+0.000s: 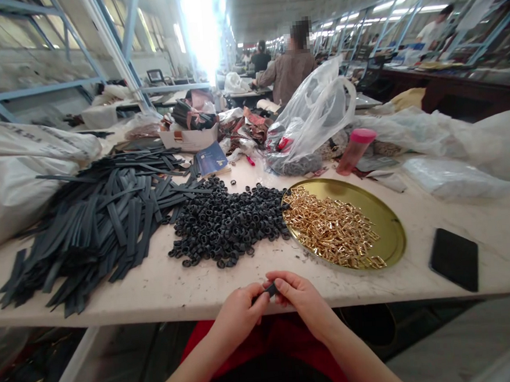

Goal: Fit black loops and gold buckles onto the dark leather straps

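My left hand (240,314) and my right hand (300,298) meet at the table's near edge, both pinching one small black piece (269,289) between the fingertips; most of it is hidden. Just beyond lies a heap of black loops (226,222). To their left spreads a pile of dark flat strips (104,219). To the right sits a round gold tray (388,228) with several gold metal buckles (331,226) in it.
A black phone (454,258) lies at the right near the edge. Clear plastic bags (311,117), a pink-capped bottle (354,149), a blue booklet (211,157) and a white box (190,138) crowd the back. White sacks (13,173) fill the left. A person (290,66) works at a far table.
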`<state>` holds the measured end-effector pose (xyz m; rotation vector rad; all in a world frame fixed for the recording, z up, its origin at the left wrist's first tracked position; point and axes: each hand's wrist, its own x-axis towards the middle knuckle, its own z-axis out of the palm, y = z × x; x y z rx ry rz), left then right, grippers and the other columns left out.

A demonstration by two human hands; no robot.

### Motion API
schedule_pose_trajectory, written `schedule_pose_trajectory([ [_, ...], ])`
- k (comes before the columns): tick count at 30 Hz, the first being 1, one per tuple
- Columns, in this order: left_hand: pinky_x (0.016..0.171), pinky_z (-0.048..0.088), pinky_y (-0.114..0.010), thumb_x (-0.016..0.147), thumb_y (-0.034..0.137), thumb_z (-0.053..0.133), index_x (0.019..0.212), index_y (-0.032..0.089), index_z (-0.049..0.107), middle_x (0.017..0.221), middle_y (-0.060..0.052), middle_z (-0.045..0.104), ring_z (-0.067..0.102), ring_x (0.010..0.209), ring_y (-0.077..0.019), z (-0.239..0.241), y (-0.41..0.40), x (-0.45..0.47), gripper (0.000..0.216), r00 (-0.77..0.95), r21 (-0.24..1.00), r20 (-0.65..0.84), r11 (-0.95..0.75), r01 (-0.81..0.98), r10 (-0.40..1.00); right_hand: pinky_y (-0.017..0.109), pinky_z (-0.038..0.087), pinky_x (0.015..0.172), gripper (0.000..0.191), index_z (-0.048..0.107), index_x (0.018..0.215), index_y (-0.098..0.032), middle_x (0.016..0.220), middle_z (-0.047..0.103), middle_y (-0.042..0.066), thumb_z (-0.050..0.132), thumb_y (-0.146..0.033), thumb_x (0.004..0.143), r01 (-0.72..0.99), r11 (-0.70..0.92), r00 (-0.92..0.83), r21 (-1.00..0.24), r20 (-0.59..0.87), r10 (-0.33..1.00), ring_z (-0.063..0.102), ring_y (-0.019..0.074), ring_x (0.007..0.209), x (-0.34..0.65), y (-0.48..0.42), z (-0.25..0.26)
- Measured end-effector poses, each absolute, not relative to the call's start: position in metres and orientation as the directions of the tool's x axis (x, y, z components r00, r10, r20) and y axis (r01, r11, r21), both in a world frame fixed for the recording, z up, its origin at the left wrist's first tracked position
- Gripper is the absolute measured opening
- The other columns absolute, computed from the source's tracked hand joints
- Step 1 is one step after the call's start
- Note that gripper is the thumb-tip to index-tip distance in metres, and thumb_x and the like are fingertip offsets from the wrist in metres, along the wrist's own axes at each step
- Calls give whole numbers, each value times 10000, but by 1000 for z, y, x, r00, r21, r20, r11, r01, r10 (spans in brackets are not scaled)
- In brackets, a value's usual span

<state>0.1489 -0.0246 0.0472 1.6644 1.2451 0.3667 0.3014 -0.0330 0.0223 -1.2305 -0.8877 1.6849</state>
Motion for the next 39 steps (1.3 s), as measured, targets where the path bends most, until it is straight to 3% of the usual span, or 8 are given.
schedule_pose_trajectory([
  [4, 542, 335, -224, 861, 317, 379, 794, 175, 574, 580, 38, 517, 468, 517, -116, 50, -25, 153, 250, 460, 852, -296, 14, 524, 837, 267, 436, 645, 426, 596, 999, -191, 871, 640, 26, 668, -431, 654, -243, -347, -138, -906, -322, 937, 545, 117, 689, 298, -38, 20],
  [9, 741, 390, -254, 806, 164, 397, 1006, 190, 496, 885, -5, 604, 540, 806, -151, 46, -29, 154, 225, 394, 905, -183, -2, 426, 901, 229, 362, 570, 334, 602, 833, -154, 617, 535, -35, 644, -450, 685, -194, -345, -71, -918, -338, 939, 437, 81, 566, 299, -35, 26],
  [13, 686, 419, -253, 810, 170, 383, 1018, 187, 425, 795, 3, 602, 548, 737, -143, 42, -26, 149, 213, 368, 931, -235, 99, 352, 900, 240, 386, 633, 317, 575, 797, -164, 681, 566, -24, 652, -453, 690, -266, -372, -146, -889, -344, 927, 488, 98, 637, 296, -36, 24],
  [17, 529, 412, -217, 824, 255, 403, 1001, 186, 383, 712, 18, 590, 515, 573, -120, 38, -20, 146, 191, 351, 925, -317, 205, 321, 881, 268, 399, 623, 479, 603, 805, -143, 639, 566, 5, 442, -593, 783, -374, -367, -102, -852, -356, 929, 494, 113, 609, 292, -34, 20],
  [29, 546, 370, -244, 763, 331, 514, 794, 175, 490, 644, 12, 573, 533, 600, -152, 42, -19, 139, 161, 264, 792, -350, 133, 596, 899, 192, 337, 551, 273, 544, 792, -152, 677, 534, -28, 684, -365, 693, -407, -638, -429, -654, -479, 766, 449, 60, 574, 291, -38, 24],
  [32, 578, 379, -241, 756, 309, 520, 790, 168, 523, 698, 1, 594, 536, 645, -149, 46, -23, 138, 145, 289, 834, -325, 129, 536, 901, 198, 336, 565, 281, 500, 688, -151, 637, 513, -31, 689, -358, 685, -421, -614, -430, -668, -448, 783, 433, 67, 575, 293, -38, 25],
  [35, 521, 370, -222, 744, 329, 529, 784, 155, 506, 655, 9, 589, 501, 544, -117, 54, -31, 137, 181, 335, 883, -409, 276, 379, 849, 205, 356, 584, 335, 417, 599, -170, 576, 466, -56, 693, -343, 674, -511, -467, -204, -722, -426, 882, 420, 72, 568, 292, -40, 26],
  [39, 530, 398, -208, 727, 347, 563, 818, 135, 502, 717, -10, 614, 503, 541, -95, 62, -37, 139, 239, 410, 908, -419, 375, 189, 810, 211, 345, 542, 242, 467, 725, -194, 599, 501, -65, 675, -313, 691, -526, -427, -150, -736, -414, 898, 422, 75, 538, 287, -46, 27],
])
